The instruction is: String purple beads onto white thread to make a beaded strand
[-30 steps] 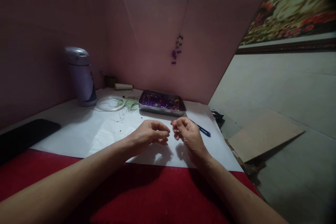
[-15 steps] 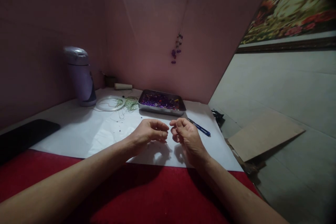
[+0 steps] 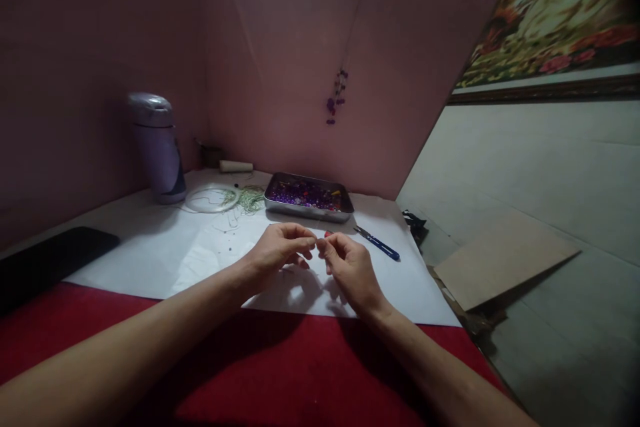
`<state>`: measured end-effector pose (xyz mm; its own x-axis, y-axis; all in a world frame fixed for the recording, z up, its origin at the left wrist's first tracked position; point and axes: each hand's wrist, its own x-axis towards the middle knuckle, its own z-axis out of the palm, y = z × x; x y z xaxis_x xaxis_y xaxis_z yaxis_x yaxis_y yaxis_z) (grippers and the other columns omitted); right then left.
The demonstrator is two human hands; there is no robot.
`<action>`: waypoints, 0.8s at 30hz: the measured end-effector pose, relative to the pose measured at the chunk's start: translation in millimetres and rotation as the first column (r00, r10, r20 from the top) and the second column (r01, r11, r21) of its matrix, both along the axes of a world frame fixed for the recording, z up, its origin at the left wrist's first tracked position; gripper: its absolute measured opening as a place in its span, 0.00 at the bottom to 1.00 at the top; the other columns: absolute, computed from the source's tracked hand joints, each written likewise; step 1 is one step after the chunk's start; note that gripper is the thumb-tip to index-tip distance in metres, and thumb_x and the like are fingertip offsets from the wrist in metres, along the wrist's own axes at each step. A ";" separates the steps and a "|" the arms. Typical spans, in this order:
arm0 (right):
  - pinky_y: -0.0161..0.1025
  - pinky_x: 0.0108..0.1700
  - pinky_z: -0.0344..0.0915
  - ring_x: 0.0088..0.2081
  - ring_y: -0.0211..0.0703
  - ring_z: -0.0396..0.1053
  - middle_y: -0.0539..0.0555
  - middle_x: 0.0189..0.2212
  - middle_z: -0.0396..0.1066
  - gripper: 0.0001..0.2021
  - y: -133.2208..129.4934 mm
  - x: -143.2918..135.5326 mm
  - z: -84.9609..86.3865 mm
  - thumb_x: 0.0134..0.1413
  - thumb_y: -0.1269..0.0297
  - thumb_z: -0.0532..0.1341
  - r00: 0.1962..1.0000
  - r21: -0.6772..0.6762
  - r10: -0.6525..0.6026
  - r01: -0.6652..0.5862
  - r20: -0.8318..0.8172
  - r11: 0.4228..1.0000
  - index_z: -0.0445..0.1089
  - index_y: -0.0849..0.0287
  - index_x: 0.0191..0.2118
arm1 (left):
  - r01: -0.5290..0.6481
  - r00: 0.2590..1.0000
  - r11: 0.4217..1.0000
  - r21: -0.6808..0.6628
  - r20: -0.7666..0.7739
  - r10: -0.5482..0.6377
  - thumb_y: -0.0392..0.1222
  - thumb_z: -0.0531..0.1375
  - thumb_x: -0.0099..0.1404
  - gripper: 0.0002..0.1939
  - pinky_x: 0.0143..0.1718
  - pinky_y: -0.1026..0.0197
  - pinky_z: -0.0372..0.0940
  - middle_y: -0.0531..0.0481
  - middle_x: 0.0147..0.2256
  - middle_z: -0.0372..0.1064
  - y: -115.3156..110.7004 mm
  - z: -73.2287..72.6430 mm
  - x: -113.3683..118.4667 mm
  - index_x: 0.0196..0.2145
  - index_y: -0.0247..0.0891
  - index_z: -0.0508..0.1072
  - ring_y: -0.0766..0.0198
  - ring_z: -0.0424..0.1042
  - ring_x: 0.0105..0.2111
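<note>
My left hand (image 3: 283, 248) and my right hand (image 3: 350, 265) meet fingertip to fingertip above the white sheet (image 3: 200, 260). Thumb and index finger are pinched together on both hands. Whatever lies between them is too small to make out. A small red bit (image 3: 327, 234) shows at the top of my right fingers; its kind is unclear. Just beyond the hands stands a metal tray (image 3: 310, 213) of mostly purple beads (image 3: 300, 195). To the right of my right hand lies a pair of blue-handled thread snips (image 3: 380, 245).
A lilac bottle (image 3: 159, 153) stands at the back left, near a coil of clear line (image 3: 213, 199), tangled green thread (image 3: 251, 199) and a thread cone (image 3: 236, 167). A black phone-like slab (image 3: 65, 253) lies left. A strand of beads (image 3: 337, 93) hangs against the pink panel (image 3: 280, 80).
My hands have drawn together until the fingertips meet, and the right fingers have closed into a pinch. The red bit has come into view. The camera view has shifted slightly.
</note>
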<state>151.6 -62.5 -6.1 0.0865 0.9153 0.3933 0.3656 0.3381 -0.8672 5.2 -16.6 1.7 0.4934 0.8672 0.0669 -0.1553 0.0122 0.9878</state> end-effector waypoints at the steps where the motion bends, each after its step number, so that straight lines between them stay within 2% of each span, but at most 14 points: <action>1: 0.34 0.25 0.55 0.20 0.36 0.58 0.48 0.17 0.62 0.16 -1.2 -1.1 1.0 0.52 0.53 0.59 1.000 0.022 0.010 -0.011 0.028 1.000 0.65 0.59 0.22 | 0.009 1.000 1.000 0.015 0.002 -0.009 0.40 0.64 0.50 0.07 0.25 0.64 0.60 0.49 0.24 0.69 -0.3 0.3 0.0 0.26 0.33 0.74 0.67 0.66 0.24; 3: 0.34 0.26 0.55 0.22 0.36 0.58 0.48 0.18 0.62 0.15 -2.4 -2.5 2.9 0.54 0.56 0.58 0.998 0.049 0.044 -0.046 0.033 0.998 0.64 0.59 0.21 | 0.030 0.999 0.999 0.037 0.010 -0.030 0.40 0.64 0.51 0.07 0.25 0.64 0.60 0.48 0.25 0.69 -0.9 0.6 -0.2 0.26 0.33 0.73 0.66 0.67 0.25; 6: 0.33 0.25 0.55 0.22 0.35 0.57 0.47 0.19 0.62 0.15 -1.6 -1.9 4.3 0.55 0.58 0.56 0.995 0.023 0.094 -0.093 -0.025 0.995 0.64 0.59 0.21 | 0.039 0.998 0.999 0.036 0.038 -0.041 0.42 0.63 0.53 0.08 0.28 0.62 0.62 0.47 0.26 0.70 -1.3 0.8 -0.6 0.27 0.33 0.72 0.64 0.69 0.28; 10: 0.33 0.23 0.52 0.19 0.34 0.54 0.47 0.18 0.60 0.13 1.0 0.2 3.3 0.53 0.59 0.57 0.991 -0.010 0.093 -0.095 -0.100 0.995 0.65 0.59 0.21 | 0.020 0.997 1.000 0.012 0.081 -0.021 0.40 0.62 0.54 0.07 0.33 0.61 0.63 0.47 0.28 0.70 -0.4 0.5 -1.0 0.27 0.33 0.70 0.64 0.69 0.30; 14: 0.35 0.26 0.55 0.24 0.36 0.59 0.49 0.22 0.62 0.14 2.3 1.2 2.3 0.49 0.65 0.59 0.984 0.081 0.096 -0.084 -0.151 0.993 0.64 0.59 0.16 | -0.032 0.997 0.999 -0.009 0.075 0.032 0.37 0.63 0.52 0.06 0.32 0.63 0.61 0.50 0.27 0.68 2.3 -2.7 -0.5 0.26 0.33 0.69 0.68 0.66 0.27; 17: 0.35 0.29 0.55 0.28 0.37 0.60 0.50 0.26 0.65 0.14 1.7 1.8 1.5 0.46 0.69 0.61 0.961 0.118 0.154 -0.130 -0.229 0.985 0.63 0.59 0.14 | -0.037 0.998 0.999 0.000 0.058 0.037 0.38 0.63 0.52 0.06 0.30 0.63 0.60 0.51 0.26 0.67 3.7 -5.0 0.4 0.25 0.33 0.69 0.69 0.65 0.25; 21: 0.34 0.27 0.53 0.24 0.33 0.55 0.50 0.31 0.67 0.10 0.4 1.9 -0.6 0.48 0.67 0.61 0.892 0.057 0.253 -0.250 -0.374 0.966 0.68 0.60 0.19 | -0.021 1.000 0.999 -0.028 0.022 0.022 0.39 0.63 0.51 0.07 0.30 0.63 0.59 0.50 0.25 0.67 2.2 -5.0 1.4 0.24 0.33 0.69 0.68 0.65 0.25; 24: 0.34 0.25 0.51 0.23 0.32 0.54 0.49 0.27 0.66 0.07 0.9 1.2 -2.1 0.51 0.64 0.60 0.867 0.020 0.262 -0.281 -0.424 0.960 0.73 0.59 0.26 | -0.023 0.999 0.999 -0.040 0.028 0.024 0.38 0.63 0.50 0.07 0.30 0.63 0.59 0.50 0.25 0.67 1.4 -5.9 1.8 0.24 0.33 0.69 0.68 0.65 0.26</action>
<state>152.8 -61.5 -8.2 -0.0196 0.9409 0.3382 -0.1356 0.3326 -0.9333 7.0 -15.3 -4.2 0.4710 0.8810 0.0456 -0.1836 0.0473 0.9819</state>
